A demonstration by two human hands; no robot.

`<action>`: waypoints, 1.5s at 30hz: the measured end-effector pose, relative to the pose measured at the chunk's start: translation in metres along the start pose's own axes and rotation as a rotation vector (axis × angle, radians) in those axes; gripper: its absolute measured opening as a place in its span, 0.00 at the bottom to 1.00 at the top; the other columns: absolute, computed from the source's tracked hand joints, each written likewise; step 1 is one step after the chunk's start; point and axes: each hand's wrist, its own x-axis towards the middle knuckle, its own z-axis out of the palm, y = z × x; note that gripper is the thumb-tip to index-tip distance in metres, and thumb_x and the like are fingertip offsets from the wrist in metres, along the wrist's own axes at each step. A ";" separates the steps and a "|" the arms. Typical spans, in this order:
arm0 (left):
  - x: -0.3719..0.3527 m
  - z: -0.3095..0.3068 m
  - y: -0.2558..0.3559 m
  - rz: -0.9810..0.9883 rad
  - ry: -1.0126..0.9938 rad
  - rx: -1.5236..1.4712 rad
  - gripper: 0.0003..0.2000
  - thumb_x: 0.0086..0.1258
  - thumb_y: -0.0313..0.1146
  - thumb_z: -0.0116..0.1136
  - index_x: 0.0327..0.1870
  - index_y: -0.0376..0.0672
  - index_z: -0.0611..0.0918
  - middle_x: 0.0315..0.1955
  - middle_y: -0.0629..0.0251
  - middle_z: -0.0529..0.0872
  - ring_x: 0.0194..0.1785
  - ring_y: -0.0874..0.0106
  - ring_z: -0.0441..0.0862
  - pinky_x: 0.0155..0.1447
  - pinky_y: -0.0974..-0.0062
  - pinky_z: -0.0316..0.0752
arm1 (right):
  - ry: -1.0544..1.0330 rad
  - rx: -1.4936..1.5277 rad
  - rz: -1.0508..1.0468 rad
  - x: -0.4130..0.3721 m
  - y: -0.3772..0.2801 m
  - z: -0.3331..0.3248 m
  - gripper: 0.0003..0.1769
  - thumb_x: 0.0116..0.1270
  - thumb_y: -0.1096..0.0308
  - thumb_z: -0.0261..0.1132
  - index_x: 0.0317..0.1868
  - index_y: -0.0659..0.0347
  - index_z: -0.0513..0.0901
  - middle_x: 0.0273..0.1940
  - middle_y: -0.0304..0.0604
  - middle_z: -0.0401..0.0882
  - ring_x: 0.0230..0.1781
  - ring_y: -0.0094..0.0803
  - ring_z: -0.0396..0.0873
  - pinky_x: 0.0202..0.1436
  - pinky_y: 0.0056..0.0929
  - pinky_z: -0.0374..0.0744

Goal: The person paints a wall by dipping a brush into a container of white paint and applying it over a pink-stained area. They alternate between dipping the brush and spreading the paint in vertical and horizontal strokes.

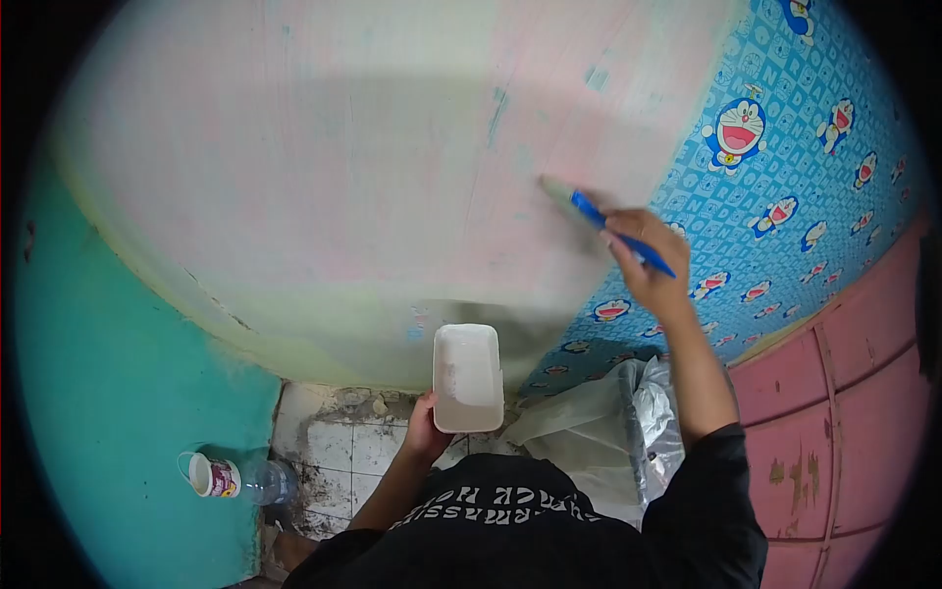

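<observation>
My right hand (648,257) is closed around the blue handle of a paintbrush (589,208). The pale bristles point up and left and appear to meet the whitish, pink-tinged wall (392,177), where streaks and small teal patches show. Lower down, my left hand (427,428) grips a white rectangular plastic tub (468,378) by its left side. Some whitish liquid seems to lie in the tub's lower part. Several of the left fingers are hidden beneath it.
Blue cartoon wallpaper (775,167) covers the wall on the right, beside pink panels (824,442). A teal wall (128,393) stands left. Below are a small bucket (213,477), a clear plastic bottle (270,482), white floor tiles (378,452) and plastic sheeting (589,432).
</observation>
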 end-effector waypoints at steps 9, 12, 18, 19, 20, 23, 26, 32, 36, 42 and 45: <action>0.010 0.011 -0.039 0.037 0.096 -0.058 0.29 0.74 0.48 0.49 0.71 0.40 0.71 0.64 0.56 0.80 0.67 0.58 0.78 0.71 0.52 0.72 | 0.228 -0.447 -0.793 0.151 0.017 -0.095 0.14 0.58 0.79 0.70 0.46 0.59 0.87 0.44 0.46 0.87 0.42 0.43 0.86 0.43 0.33 0.85; 0.014 0.021 -0.051 0.079 0.112 -0.094 0.29 0.74 0.47 0.49 0.70 0.37 0.73 0.64 0.55 0.80 0.67 0.57 0.78 0.71 0.52 0.72 | -0.037 -0.492 -0.759 0.108 0.020 -0.070 0.15 0.59 0.73 0.67 0.49 0.55 0.84 0.51 0.48 0.83 0.51 0.45 0.84 0.50 0.39 0.84; 0.017 0.023 -0.078 0.093 0.152 -0.057 0.31 0.76 0.53 0.47 0.71 0.38 0.72 0.64 0.55 0.80 0.67 0.57 0.78 0.70 0.51 0.72 | -0.684 -0.359 -0.582 -0.012 0.030 -0.009 0.14 0.57 0.71 0.67 0.45 0.57 0.83 0.47 0.46 0.83 0.48 0.41 0.84 0.52 0.40 0.83; 0.015 0.024 -0.083 0.090 0.168 -0.063 0.30 0.76 0.52 0.47 0.70 0.38 0.73 0.64 0.55 0.80 0.66 0.57 0.79 0.70 0.52 0.73 | -0.680 -0.270 -0.508 -0.014 0.036 -0.006 0.13 0.57 0.72 0.67 0.44 0.57 0.83 0.46 0.45 0.84 0.48 0.40 0.84 0.51 0.41 0.83; 0.014 0.025 -0.085 0.089 0.181 -0.068 0.29 0.76 0.51 0.48 0.69 0.37 0.73 0.63 0.55 0.81 0.66 0.57 0.79 0.70 0.52 0.73 | -0.671 -0.183 -0.435 -0.013 0.042 -0.005 0.13 0.57 0.72 0.68 0.44 0.58 0.83 0.45 0.44 0.85 0.47 0.39 0.85 0.50 0.41 0.83; 0.014 0.034 -0.088 0.098 0.166 -0.076 0.29 0.75 0.51 0.50 0.68 0.37 0.74 0.63 0.55 0.81 0.66 0.57 0.79 0.69 0.52 0.74 | -0.362 -0.063 -0.356 0.054 0.052 -0.038 0.09 0.62 0.74 0.69 0.43 0.59 0.85 0.43 0.43 0.87 0.46 0.38 0.86 0.51 0.38 0.84; 0.015 0.034 -0.092 0.081 0.190 -0.065 0.30 0.74 0.52 0.50 0.68 0.39 0.74 0.63 0.56 0.81 0.66 0.57 0.79 0.69 0.50 0.73 | -0.069 -0.027 -0.275 0.141 0.027 -0.098 0.06 0.68 0.71 0.69 0.44 0.60 0.88 0.44 0.45 0.89 0.45 0.40 0.87 0.50 0.34 0.84; 0.022 0.040 -0.093 0.101 0.197 -0.052 0.31 0.75 0.52 0.47 0.72 0.39 0.71 0.66 0.56 0.79 0.68 0.56 0.77 0.72 0.50 0.70 | 0.371 -0.505 -0.808 0.205 0.022 -0.129 0.10 0.62 0.71 0.70 0.45 0.53 0.88 0.44 0.40 0.89 0.46 0.37 0.87 0.49 0.34 0.85; 0.020 0.037 -0.095 0.117 0.222 -0.056 0.31 0.75 0.52 0.47 0.72 0.39 0.71 0.66 0.56 0.79 0.68 0.56 0.77 0.72 0.50 0.70 | -0.169 -0.605 -0.921 0.117 0.023 -0.060 0.06 0.61 0.68 0.65 0.39 0.54 0.80 0.39 0.43 0.82 0.42 0.36 0.83 0.42 0.35 0.82; 0.010 0.034 -0.102 0.128 0.277 -0.050 0.32 0.75 0.53 0.47 0.71 0.39 0.72 0.65 0.56 0.79 0.68 0.56 0.77 0.72 0.50 0.70 | -0.611 -0.348 -0.825 0.034 0.022 -0.014 0.05 0.62 0.67 0.64 0.38 0.53 0.82 0.33 0.37 0.83 0.37 0.33 0.85 0.42 0.34 0.83; 0.013 0.033 -0.106 0.173 0.264 -0.060 0.31 0.75 0.53 0.47 0.71 0.39 0.72 0.65 0.55 0.79 0.68 0.56 0.77 0.71 0.50 0.71 | -0.349 -0.281 -0.539 0.097 0.043 -0.033 0.08 0.66 0.67 0.66 0.43 0.55 0.87 0.46 0.41 0.89 0.43 0.37 0.86 0.46 0.36 0.83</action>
